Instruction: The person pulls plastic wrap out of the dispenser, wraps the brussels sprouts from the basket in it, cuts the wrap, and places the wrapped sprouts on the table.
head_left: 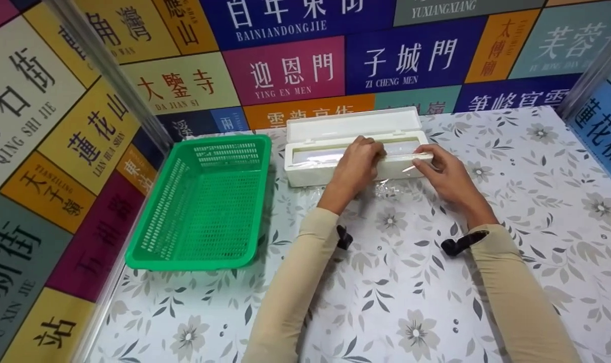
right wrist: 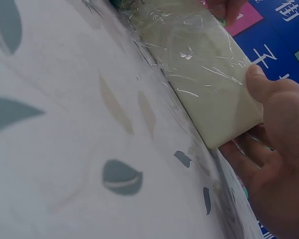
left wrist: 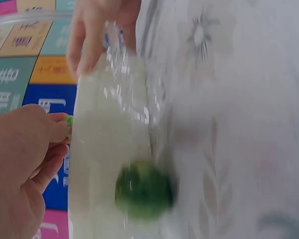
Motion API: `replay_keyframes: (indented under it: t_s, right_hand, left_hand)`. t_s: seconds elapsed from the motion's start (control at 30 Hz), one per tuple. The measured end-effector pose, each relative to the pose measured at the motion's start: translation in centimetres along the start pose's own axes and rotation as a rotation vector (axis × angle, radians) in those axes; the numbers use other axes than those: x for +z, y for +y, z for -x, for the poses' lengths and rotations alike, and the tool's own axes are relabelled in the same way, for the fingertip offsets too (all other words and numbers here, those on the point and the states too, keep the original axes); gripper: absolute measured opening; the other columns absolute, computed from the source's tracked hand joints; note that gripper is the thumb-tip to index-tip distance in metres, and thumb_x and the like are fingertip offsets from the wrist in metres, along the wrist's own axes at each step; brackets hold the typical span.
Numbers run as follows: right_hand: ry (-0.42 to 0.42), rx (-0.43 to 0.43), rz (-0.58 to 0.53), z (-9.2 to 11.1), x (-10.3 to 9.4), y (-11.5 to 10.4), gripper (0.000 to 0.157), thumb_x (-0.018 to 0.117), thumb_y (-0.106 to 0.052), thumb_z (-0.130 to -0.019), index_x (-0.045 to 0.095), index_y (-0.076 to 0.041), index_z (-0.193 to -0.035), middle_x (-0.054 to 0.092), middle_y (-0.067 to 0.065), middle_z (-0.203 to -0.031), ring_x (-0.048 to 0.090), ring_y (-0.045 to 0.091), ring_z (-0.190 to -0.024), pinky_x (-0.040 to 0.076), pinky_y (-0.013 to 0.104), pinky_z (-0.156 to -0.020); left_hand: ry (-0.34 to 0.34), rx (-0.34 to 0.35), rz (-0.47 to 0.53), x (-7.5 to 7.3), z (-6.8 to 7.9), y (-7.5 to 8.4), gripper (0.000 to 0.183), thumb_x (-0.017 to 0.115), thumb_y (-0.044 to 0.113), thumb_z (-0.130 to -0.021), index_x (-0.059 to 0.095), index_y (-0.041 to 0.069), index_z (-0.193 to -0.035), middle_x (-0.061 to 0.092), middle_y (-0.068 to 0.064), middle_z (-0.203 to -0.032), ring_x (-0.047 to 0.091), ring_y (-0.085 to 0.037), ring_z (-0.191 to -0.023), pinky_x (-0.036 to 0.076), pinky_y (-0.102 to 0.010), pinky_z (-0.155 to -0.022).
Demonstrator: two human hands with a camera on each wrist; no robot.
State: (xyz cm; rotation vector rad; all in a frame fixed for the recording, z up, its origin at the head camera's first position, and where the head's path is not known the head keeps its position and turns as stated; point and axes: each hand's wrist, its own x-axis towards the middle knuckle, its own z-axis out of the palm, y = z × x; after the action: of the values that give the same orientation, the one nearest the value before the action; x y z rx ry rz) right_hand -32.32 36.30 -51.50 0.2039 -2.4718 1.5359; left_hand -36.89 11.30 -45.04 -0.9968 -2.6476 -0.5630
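A white cling film dispenser box (head_left: 310,176) stands at the back of the table, its lid (head_left: 353,126) tipped back. Clear cling film (left wrist: 124,94) hangs over the box's front and onto the tablecloth. My left hand (head_left: 356,169) is at the middle of the front edge, pinching a small green slider (left wrist: 70,121) between thumb and fingers; most of the slider is hidden. My right hand (head_left: 444,174) grips the box's right end, thumb at the front and fingers behind and below. A blurred dark green round patch (left wrist: 144,189) shows on the box's front.
Left of the dispenser sits a green perforated plastic basket (head_left: 260,201). A flower-patterned tablecloth (head_left: 381,312) covers the table. Behind stands a wall panel (head_left: 290,70) with coloured lettered blocks, joined by side panels at left and right.
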Motion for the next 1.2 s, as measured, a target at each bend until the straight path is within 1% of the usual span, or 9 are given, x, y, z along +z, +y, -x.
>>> replay_keyframes:
  t_s: [0.13,0.23,0.3,0.5,0.6,0.7,0.93,1.03,1.2]
  right_hand:
    - [0.019,-0.021,0.018,0.1,-0.5,0.2,0.036,0.068,-0.023,-0.109,0.064,-0.006,-0.140,0.070,0.006,-0.103,0.061,-0.001,-0.090,0.044,0.014,-0.081]
    - [0.023,-0.023,0.006,0.1,-0.6,0.3,0.036,0.067,-0.022,-0.109,0.064,-0.005,-0.141,0.071,0.008,-0.105,0.061,-0.001,-0.091,0.044,0.015,-0.080]
    - [0.022,-0.014,-0.009,0.1,-0.5,0.3,0.037,0.067,-0.024,-0.109,0.063,-0.006,-0.141,0.073,0.009,-0.111,0.064,-0.002,-0.096,0.046,0.013,-0.083]
    - [0.012,0.002,-0.041,-0.1,0.4,0.1,0.038,0.068,-0.026,-0.108,0.063,-0.006,-0.141,0.075,0.007,-0.123,0.067,-0.004,-0.110,0.048,0.010,-0.092]
    - [0.008,-0.005,-0.040,-0.2,0.5,0.1,0.038,0.069,-0.024,-0.108,0.064,-0.006,-0.140,0.075,0.011,-0.118,0.068,-0.002,-0.104,0.048,0.010,-0.090]
    - [0.005,-0.009,-0.030,-0.3,0.4,0.2,0.037,0.069,-0.027,-0.108,0.065,-0.009,-0.140,0.075,0.010,-0.113,0.068,0.001,-0.100,0.048,0.012,-0.088]
    - [0.026,-0.009,-0.007,-0.2,-0.1,0.1,0.037,0.070,-0.030,-0.108,0.066,-0.012,-0.140,0.068,-0.003,-0.102,0.064,0.002,-0.094,0.047,0.012,-0.087]
    - [0.021,-0.006,-0.016,-0.1,-0.1,0.2,0.037,0.069,-0.030,-0.108,0.066,-0.012,-0.140,0.068,-0.005,-0.101,0.064,0.001,-0.093,0.048,0.013,-0.085]
    - [0.019,-0.041,-0.021,-0.2,0.3,0.3,0.037,0.068,-0.025,-0.108,0.065,-0.007,-0.141,0.067,-0.007,-0.100,0.061,-0.001,-0.088,0.045,0.014,-0.080]
  left_hand:
    - [0.043,-0.021,0.089,-0.9,1.2,-2.0,0.019,0.066,0.004,-0.105,0.083,0.010,-0.112,0.080,-0.004,-0.113,0.070,-0.022,-0.112,0.056,-0.030,-0.104]
    - [0.077,-0.022,0.135,-1.1,2.1,-3.2,0.018,0.067,0.007,-0.106,0.083,0.009,-0.111,0.082,-0.005,-0.112,0.071,-0.023,-0.111,0.057,-0.031,-0.104]
    - [0.089,-0.020,0.140,-1.1,2.5,-3.7,0.018,0.066,0.009,-0.107,0.083,0.010,-0.112,0.082,-0.005,-0.113,0.071,-0.023,-0.111,0.057,-0.032,-0.104]
    - [0.100,-0.045,0.133,-1.3,3.4,-4.4,0.017,0.066,0.010,-0.108,0.082,0.010,-0.112,0.081,-0.004,-0.114,0.070,-0.021,-0.113,0.056,-0.032,-0.105]
    - [0.107,-0.042,0.142,-1.5,3.7,-4.8,0.016,0.067,0.010,-0.108,0.082,0.010,-0.112,0.081,-0.004,-0.114,0.070,-0.022,-0.113,0.056,-0.032,-0.105]
    - [0.124,-0.030,0.144,-1.8,4.1,-5.3,0.016,0.066,0.009,-0.107,0.082,0.009,-0.111,0.081,-0.005,-0.114,0.070,-0.023,-0.112,0.056,-0.032,-0.104]
    - [0.198,-0.060,0.110,-2.4,5.6,-6.8,0.015,0.067,0.008,-0.107,0.082,0.008,-0.109,0.080,-0.006,-0.112,0.069,-0.025,-0.111,0.057,-0.033,-0.102]
    - [0.215,-0.058,0.106,-2.3,6.1,-7.2,0.015,0.066,0.008,-0.107,0.081,0.008,-0.109,0.079,-0.008,-0.112,0.068,-0.026,-0.110,0.057,-0.035,-0.102]
    - [0.228,-0.062,0.103,-2.2,6.8,-7.4,0.017,0.064,0.009,-0.109,0.081,0.009,-0.110,0.078,-0.007,-0.111,0.067,-0.027,-0.110,0.057,-0.036,-0.102]
